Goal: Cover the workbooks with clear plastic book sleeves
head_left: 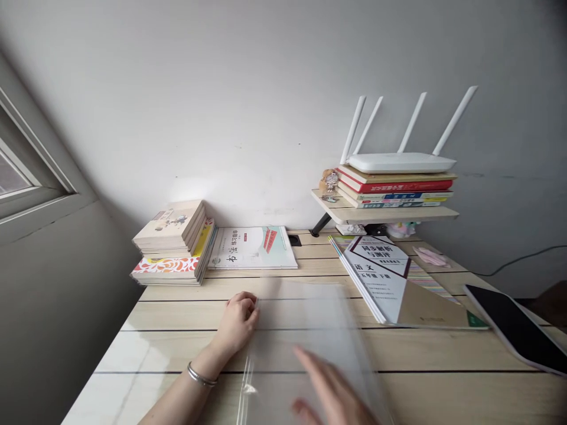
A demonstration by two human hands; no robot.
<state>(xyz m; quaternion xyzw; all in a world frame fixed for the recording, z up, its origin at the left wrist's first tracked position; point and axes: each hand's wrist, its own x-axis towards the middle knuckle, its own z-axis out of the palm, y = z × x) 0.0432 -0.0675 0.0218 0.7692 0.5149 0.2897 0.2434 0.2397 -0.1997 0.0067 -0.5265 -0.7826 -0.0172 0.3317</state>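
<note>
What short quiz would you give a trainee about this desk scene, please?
1. True or false: the white router sits on a stack of books on the small shelf.
2. The left hand touches: A the router, B the clear plastic sheet, C the stack of books.
3. Which wrist wears the bracelet?
Key: 1 true; 2 B; 3 the left.

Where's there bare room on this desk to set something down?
Two bare patches: the near-left corner, between the book stack and the left hand, and the near strip between the clear plastic sheet and the tablet, in front of the workbooks. The back edge is crowded: book stack, flat workbook, shelf.
</note>
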